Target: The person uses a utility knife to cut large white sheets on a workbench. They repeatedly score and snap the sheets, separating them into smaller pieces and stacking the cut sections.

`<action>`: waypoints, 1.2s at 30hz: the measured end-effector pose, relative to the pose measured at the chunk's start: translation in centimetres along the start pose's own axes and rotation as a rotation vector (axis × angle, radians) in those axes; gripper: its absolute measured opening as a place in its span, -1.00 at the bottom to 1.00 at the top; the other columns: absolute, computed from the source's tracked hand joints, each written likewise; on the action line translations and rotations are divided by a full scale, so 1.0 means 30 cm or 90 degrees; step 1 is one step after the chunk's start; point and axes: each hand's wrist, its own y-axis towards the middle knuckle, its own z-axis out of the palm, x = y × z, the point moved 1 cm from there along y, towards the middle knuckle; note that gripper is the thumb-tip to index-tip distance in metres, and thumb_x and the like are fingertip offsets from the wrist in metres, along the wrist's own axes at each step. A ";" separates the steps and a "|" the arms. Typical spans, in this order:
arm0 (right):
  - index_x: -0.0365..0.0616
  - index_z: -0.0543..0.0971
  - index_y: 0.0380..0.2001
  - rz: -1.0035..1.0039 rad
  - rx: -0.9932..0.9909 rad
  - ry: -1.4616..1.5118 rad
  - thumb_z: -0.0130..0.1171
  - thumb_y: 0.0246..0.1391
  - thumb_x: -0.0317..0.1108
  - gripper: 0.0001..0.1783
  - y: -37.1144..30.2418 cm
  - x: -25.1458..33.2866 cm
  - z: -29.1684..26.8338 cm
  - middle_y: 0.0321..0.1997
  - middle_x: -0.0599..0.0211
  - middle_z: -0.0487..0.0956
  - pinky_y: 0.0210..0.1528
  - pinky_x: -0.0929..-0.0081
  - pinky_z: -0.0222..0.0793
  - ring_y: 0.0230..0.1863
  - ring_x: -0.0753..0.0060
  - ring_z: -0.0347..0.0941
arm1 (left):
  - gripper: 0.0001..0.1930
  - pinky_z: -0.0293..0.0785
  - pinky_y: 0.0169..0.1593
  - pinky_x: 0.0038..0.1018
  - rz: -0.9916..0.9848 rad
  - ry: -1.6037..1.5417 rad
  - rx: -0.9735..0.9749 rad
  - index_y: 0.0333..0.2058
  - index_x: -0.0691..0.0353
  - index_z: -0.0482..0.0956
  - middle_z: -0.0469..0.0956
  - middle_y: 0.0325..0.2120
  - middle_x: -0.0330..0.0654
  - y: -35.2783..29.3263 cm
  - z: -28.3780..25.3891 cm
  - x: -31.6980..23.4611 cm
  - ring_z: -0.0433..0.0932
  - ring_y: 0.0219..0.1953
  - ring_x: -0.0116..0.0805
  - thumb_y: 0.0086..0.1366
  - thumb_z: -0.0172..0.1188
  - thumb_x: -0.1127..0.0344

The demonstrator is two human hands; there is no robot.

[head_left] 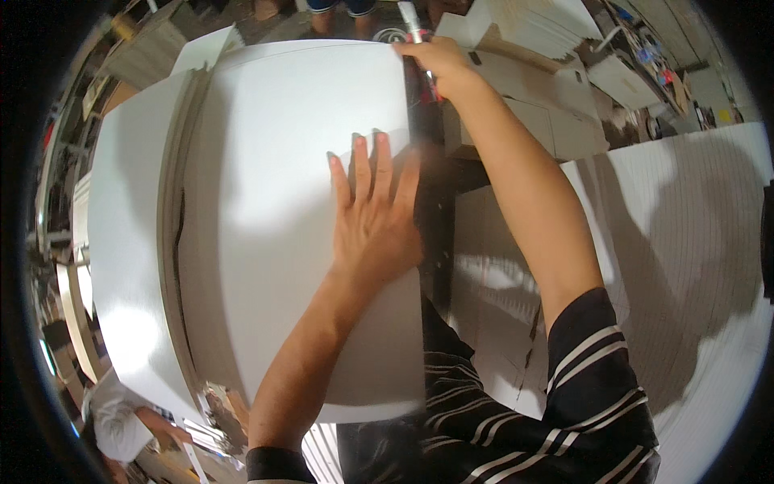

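Note:
A large white board (pixel 298 105) lies in front of me, its right edge running close to my body. My left hand (pixel 375 218) rests flat on it with the fingers spread, pressing near that right edge. At the far right corner of the board, my right hand (pixel 439 63) is closed around a tool (pixel 413 20) with a whitish cylindrical upper end and red parts below. The tool stands against the board's edge; its lower part is mostly hidden, so its kind cannot be made out.
Left of the board stands a stack of white panels (pixel 133 218). Cardboard (pixel 492 266) and a ribbed white sheet (pixel 693 218) lie on the right. White boxes (pixel 532 32) are stacked at the far right. A person in white (pixel 121 415) holds a pale strip at the lower left; another person's legs (pixel 339 20) show beyond the board.

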 end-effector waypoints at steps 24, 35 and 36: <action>-0.24 0.45 0.27 0.014 0.409 -0.230 0.15 0.40 -0.30 -0.54 -0.420 0.239 -0.451 -0.17 0.24 0.67 -0.45 0.61 0.46 -0.49 0.58 0.52 | -0.49 0.02 0.54 -0.07 -0.125 0.074 -0.149 0.25 0.10 0.51 0.34 0.40 -0.05 0.156 0.053 0.239 0.23 0.47 -0.05 0.39 0.24 0.06; -0.23 0.55 0.16 -0.154 0.529 -0.736 0.15 0.35 -0.34 -0.63 -0.346 0.333 -0.378 -0.40 0.25 0.66 -0.51 0.45 0.44 -0.61 0.56 0.48 | -0.47 -0.04 0.57 -0.09 -0.146 0.027 -0.118 0.28 0.02 0.51 0.28 0.44 -0.14 0.161 0.044 0.224 0.16 0.51 -0.13 0.34 0.32 0.17; -0.22 0.56 0.15 -0.148 0.545 -0.754 0.15 0.34 -0.33 -0.63 -0.337 0.345 -0.378 -0.40 0.25 0.65 -0.50 0.44 0.45 -0.61 0.56 0.48 | -0.47 -0.05 0.58 -0.09 -0.152 0.028 -0.112 0.28 0.01 0.50 0.28 0.44 -0.15 0.162 0.045 0.223 0.15 0.51 -0.13 0.35 0.31 0.16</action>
